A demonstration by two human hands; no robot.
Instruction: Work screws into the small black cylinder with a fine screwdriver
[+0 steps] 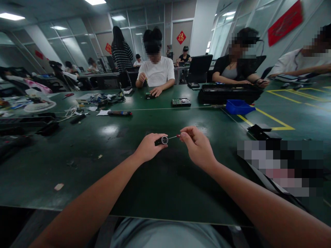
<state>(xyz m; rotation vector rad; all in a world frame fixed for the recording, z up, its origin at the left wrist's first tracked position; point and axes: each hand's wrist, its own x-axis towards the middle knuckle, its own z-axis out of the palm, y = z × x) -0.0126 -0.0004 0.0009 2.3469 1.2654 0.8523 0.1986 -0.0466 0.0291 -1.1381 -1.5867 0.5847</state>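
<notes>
Near the middle of the view, my left hand (pixel 149 147) is closed on a small dark part with a round, silver-rimmed end (pixel 164 140), held between thumb and fingers. My right hand (pixel 198 146) pinches the red handle of a thin screwdriver (pixel 173 137). Its metal shaft points left, and the tip is at or close to the edge of the round part; whether they touch is too small to tell. Both hands are over the green table (pixel 155 182).
Across the table a person in a white shirt handles a small device (pixel 150 95). A hard drive (pixel 181 102), a blue tray (pixel 239 107), a long black case (pixel 230 93) and a dark cylinder (pixel 119 113) lie beyond my hands. Cables and parts are at left, a black bracket (pixel 263 132) at right.
</notes>
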